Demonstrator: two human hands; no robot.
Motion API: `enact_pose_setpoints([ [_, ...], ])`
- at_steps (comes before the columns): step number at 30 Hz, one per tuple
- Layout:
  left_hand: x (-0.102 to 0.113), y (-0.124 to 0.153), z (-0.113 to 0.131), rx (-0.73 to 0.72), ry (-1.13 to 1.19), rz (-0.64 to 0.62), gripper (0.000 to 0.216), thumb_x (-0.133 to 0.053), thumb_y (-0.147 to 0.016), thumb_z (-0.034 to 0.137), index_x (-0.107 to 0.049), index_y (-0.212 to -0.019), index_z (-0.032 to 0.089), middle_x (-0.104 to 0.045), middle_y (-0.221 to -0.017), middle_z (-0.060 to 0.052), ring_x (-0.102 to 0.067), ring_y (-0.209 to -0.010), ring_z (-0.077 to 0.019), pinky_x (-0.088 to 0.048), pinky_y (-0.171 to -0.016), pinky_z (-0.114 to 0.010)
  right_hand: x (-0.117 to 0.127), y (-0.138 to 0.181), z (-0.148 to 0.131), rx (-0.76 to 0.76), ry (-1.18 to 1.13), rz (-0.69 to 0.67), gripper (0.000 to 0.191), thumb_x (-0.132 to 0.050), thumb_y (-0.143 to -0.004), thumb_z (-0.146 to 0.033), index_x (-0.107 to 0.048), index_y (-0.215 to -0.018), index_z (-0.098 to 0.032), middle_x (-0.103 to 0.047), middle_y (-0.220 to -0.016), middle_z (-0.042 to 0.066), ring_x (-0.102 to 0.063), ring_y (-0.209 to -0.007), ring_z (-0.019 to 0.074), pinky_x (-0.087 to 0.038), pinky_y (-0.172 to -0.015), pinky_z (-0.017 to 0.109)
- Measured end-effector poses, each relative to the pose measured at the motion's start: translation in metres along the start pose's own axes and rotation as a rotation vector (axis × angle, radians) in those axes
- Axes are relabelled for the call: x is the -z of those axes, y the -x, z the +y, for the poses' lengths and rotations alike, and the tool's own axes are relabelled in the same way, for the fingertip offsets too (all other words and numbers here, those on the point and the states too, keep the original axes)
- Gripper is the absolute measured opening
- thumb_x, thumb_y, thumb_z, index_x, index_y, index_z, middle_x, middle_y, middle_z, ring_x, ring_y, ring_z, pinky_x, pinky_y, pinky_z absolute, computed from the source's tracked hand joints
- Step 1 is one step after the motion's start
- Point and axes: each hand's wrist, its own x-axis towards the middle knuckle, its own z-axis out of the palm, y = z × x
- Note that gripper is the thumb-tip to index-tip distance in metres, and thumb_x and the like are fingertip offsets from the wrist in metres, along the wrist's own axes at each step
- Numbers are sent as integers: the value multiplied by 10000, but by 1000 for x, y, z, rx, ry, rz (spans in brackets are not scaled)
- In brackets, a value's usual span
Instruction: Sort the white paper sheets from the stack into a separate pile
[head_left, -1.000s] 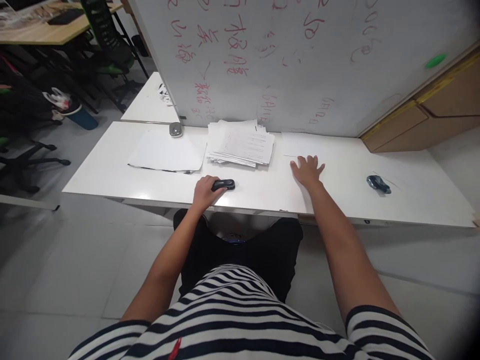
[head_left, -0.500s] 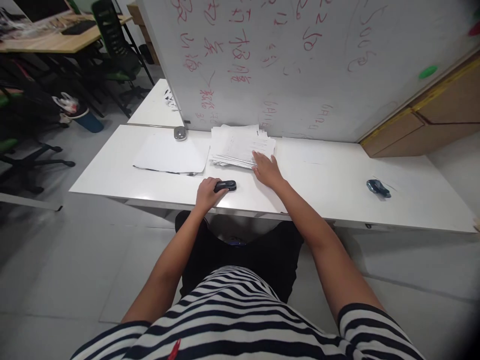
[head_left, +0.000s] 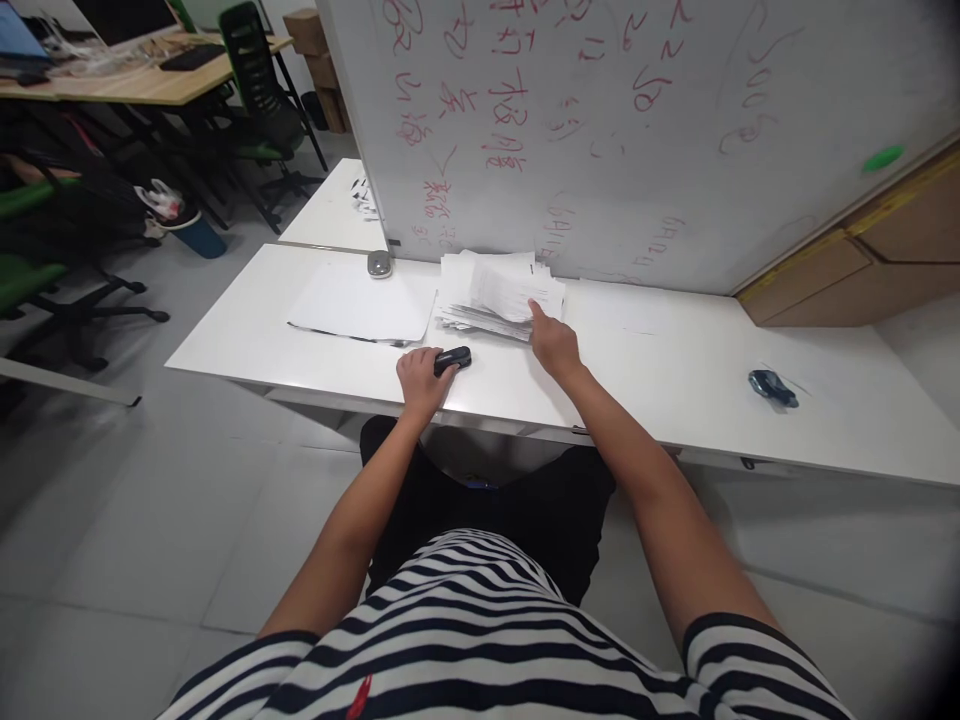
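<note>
My left hand [head_left: 421,380] is wrapped round a black stapler [head_left: 453,360] that rests on the white table near its front edge. My right hand [head_left: 555,340] is at the right front corner of a loose stack of printed papers [head_left: 480,318]. Its fingers are drawn together on the edge of the top sheet [head_left: 504,290], which bows up slightly from the pile. The thumb is mostly hidden. Left of the stack lies a flatter pile of blank white paper [head_left: 360,305].
A grey computer mouse [head_left: 379,264] sits at the back edge of the blank pile. The whiteboard [head_left: 645,150] stands along the table's far side. A dark blue object [head_left: 772,388] lies at the right, and cardboard boxes [head_left: 817,275] are behind it.
My right hand's fingers have closed at the stack's corner, and the top sheet has shifted and bowed up. My left hand keeps the stapler in nearly the same place. The view has swung slightly left.
</note>
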Motion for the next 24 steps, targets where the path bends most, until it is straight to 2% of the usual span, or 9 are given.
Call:
enact_pose_setpoints([
  [3, 1, 1, 3, -1, -5, 16, 350, -640, -810, 449, -591, -1089, 243, -633, -1141, -101, -503, -1176, -299, -246, -1073, -506, 6, 0, -4, -102, -89, 57, 542, -182, -964, -225, -309, -1485, -145, -674, -1048, 120, -607, -899, 225, -480, -774, 338],
  [7, 5, 5, 7, -4, -29, 54, 449, -644, -791, 518, -566, -1141, 247, -618, -1191, -119, -470, -1234, -323, -137, -1116, -569, 12, -2, -9, -151, -150, 51, 542, -179, -969, -255, -317, -1479, -137, -678, -1082, 122, -623, -924, 230, -490, -792, 345],
  [9, 9, 8, 9, -1, -35, 83, 425, -595, -836, 498, -555, -1168, 237, -607, -1224, -125, -458, -1253, -319, -126, -1116, -580, 14, -1, -10, -160, -168, 72, 543, -178, -968, -258, -337, -1472, -137, -675, -1107, 130, -627, -951, 235, -490, -821, 353],
  [11, 13, 5, 11, -27, -40, 89, 349, -520, -893, 444, -561, -1166, 231, -608, -1231, -122, -467, -1249, -301, -141, -1116, -570, 16, 7, -10, -198, -205, 158, 544, -167, -972, -275, -361, -1461, -141, -652, -1180, 137, -622, -1025, 236, -485, -867, 353],
  [13, 14, -9, 18, -135, -33, 22, 282, -455, -928, 381, -589, -1126, 232, -635, -1184, -107, -511, -1199, -273, -207, -1104, -526, 16, 19, -8, -293, -252, 293, 557, -135, -977, -304, -373, -1455, -144, -619, -1248, 139, -602, -1107, 234, -475, -914, 357],
  [16, 3, -50, 39, -389, -38, -182, 280, -420, -937, 336, -609, -1112, 227, -655, -1132, -96, -553, -1130, -249, -349, -1007, -442, 15, 43, -2, -459, -308, 457, 597, -75, -972, -332, -406, -1434, -150, -610, -1258, 147, -576, -1170, 239, -467, -947, 392],
  [18, -14, -80, 60, -512, -93, -270, 347, -468, -911, 321, -554, -1227, 207, -591, -1274, -116, -488, -1225, -279, -375, -966, -437, 16, 57, 4, -511, -338, 488, 608, -74, -968, -346, -465, -1391, -150, -623, -1233, 151, -580, -1162, 242, -469, -946, 401],
  [21, -44, -110, 89, -596, -224, -404, 467, -493, -870, 196, -460, -1335, 168, -423, -1462, -150, -346, -1358, -313, -347, -985, -464, 22, 70, 14, -527, -383, 505, 590, -120, -968, -371, -532, -1321, -138, -631, -1223, 149, -588, -1145, 224, -467, -955, 364],
  [24, -62, -114, 103, -592, -321, -489, 483, -442, -822, 44, -489, -1291, 150, -443, -1436, -178, -453, -1257, -318, -388, -880, -442, 30, 77, 25, -537, -410, 520, 567, -158, -965, -379, -545, -1304, -141, -625, -1241, 142, -577, -1164, 214, -457, -977, 354],
])
